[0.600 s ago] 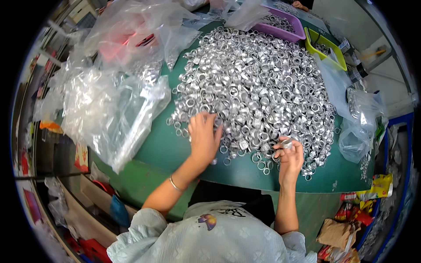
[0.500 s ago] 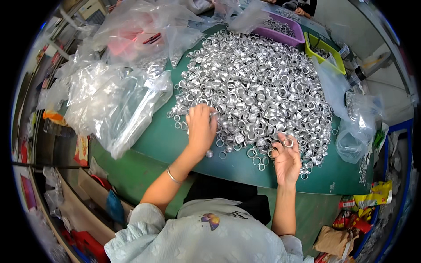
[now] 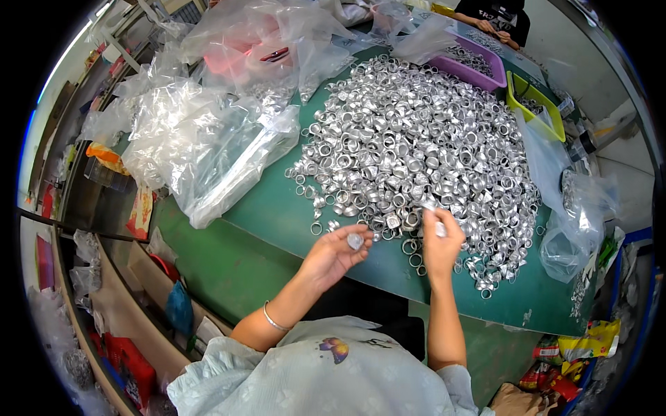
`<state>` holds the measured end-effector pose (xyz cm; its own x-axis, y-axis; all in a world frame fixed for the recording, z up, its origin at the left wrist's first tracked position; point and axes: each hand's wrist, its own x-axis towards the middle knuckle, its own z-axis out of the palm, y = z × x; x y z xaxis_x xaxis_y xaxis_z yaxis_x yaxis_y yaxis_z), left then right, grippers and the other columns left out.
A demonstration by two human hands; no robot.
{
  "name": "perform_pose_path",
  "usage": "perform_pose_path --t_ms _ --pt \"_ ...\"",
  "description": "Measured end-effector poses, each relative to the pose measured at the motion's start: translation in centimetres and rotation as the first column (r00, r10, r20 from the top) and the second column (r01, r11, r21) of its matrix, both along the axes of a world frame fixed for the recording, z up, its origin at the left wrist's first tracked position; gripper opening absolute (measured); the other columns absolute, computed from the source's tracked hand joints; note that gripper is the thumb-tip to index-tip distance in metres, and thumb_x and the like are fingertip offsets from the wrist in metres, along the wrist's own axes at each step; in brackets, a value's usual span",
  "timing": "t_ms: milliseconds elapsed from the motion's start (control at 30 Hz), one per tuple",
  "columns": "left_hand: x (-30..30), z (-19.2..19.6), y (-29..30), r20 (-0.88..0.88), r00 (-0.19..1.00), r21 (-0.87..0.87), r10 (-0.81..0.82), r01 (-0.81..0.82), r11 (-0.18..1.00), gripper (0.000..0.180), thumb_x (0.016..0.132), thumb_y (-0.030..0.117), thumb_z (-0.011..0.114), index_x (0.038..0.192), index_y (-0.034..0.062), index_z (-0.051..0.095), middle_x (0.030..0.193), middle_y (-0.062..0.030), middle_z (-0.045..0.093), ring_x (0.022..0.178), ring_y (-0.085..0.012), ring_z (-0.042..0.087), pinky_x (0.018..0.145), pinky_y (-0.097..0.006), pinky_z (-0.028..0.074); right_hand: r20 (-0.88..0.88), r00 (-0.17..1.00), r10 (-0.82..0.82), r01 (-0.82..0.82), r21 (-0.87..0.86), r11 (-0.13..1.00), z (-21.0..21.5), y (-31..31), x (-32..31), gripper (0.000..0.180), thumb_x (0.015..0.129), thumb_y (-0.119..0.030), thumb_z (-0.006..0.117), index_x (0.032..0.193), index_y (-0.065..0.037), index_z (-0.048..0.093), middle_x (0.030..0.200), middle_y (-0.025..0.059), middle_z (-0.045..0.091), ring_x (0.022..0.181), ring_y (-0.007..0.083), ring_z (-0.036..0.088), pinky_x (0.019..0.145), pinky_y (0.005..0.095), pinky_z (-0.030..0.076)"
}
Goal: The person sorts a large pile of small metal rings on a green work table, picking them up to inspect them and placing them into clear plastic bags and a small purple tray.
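Note:
A wide heap of silver metal rings (image 3: 416, 139) covers the middle of the green table (image 3: 267, 225). My left hand (image 3: 331, 258) is drawn back to the near edge of the heap, palm turned up. Between its fingers sits a silver ring (image 3: 355, 241) with a broad face. Over the heap's front edge, my right hand (image 3: 442, 246) pinches another silver ring (image 3: 429, 205) at the fingertips. A second shiny piece shows against its fingers, too blurred to make out fully. A few loose rings lie between the hands.
Clear plastic bags (image 3: 201, 139) spread over the table's left. A purple basket (image 3: 485, 78) and a yellow-green basket (image 3: 548, 114) stand at the far right. Another clear bag (image 3: 572, 239) lies at the right. Across the table sits another person (image 3: 496, 24).
My left hand has come off the heap toward me and turned palm up with a ring. My right hand has turned over and now pinches a ring above the heap. The view has shifted slightly.

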<state>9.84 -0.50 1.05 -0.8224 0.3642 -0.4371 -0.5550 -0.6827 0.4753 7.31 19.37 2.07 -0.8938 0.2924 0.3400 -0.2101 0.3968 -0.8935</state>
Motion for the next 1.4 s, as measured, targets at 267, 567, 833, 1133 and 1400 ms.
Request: perform_pose_path --t_ms 267,567,833,1133,1400 --pt "-1.0 -0.2 3.9 0.092 0.876 0.375 -0.474 0.410 0.831 0.056 0.092 0.051 0.036 0.117 0.0035 0.052 0.100 -0.0081 0.058 0.079 -0.0189 0.057 0.064 -0.031 0.049 0.063 0.878 0.474 -0.477 0.177 0.861 0.4 2.2 4.1 0.025 0.076 -0.013 0.066 0.096 -0.002 0.055 0.073 0.0072 0.054 0.060 0.0207 0.049 0.052 0.0284 0.039" --pt "-1.5 -1.5 5.3 0.131 0.812 0.288 -0.568 0.517 0.806 0.044 0.092 0.045 0.046 0.102 0.0050 0.060 0.093 -0.0102 0.065 0.069 -0.0140 0.063 0.046 -0.020 0.045 0.152 0.899 0.411 -0.437 0.234 0.869 3.2 2.1 2.2 0.035 0.068 -0.011 0.070 0.099 -0.002 0.057 0.104 0.0126 0.055 0.094 0.0302 0.049 0.083 0.0385 0.038" --pt "-4.6 0.6 3.3 -0.528 0.778 -0.739 -0.341 -0.223 0.636 0.025 0.081 0.013 0.065 0.103 0.0021 0.062 0.084 -0.0045 0.062 0.073 -0.0126 0.061 0.059 -0.026 0.048 0.092 0.995 -0.033 -0.051 0.778 0.627 1.9 -0.6 -3.5 0.031 0.071 -0.014 0.070 0.097 -0.002 0.056 0.105 0.0110 0.051 0.094 0.0282 0.046 0.076 0.0386 0.033" --pt "-12.5 3.7 3.0 -0.377 0.621 -0.819 -0.687 -0.570 -0.067 0.030 0.074 0.023 0.070 0.102 0.0121 0.064 0.079 -0.0082 0.061 0.069 -0.0295 0.061 0.060 -0.039 0.047 0.053 0.998 0.037 -0.030 -0.128 0.991 1.7 1.7 -3.4 0.030 0.077 -0.004 0.063 0.105 -0.001 0.052 0.089 0.0084 0.058 0.078 0.0162 0.055 0.065 0.0279 0.042" --pt "-13.5 3.0 2.4 -0.515 0.552 -0.782 -0.656 -0.616 0.095 0.027 0.068 0.016 0.074 0.091 0.0075 0.061 0.085 -0.0085 0.062 0.077 -0.0299 0.061 0.064 -0.037 0.047 0.142 0.988 -0.055 -0.025 0.506 0.862 4.9 -0.1 -4.6 0.017 0.080 -0.015 0.062 0.090 -0.001 0.065 0.067 0.0104 0.058 0.057 0.0248 0.056 0.055 0.0339 0.046"
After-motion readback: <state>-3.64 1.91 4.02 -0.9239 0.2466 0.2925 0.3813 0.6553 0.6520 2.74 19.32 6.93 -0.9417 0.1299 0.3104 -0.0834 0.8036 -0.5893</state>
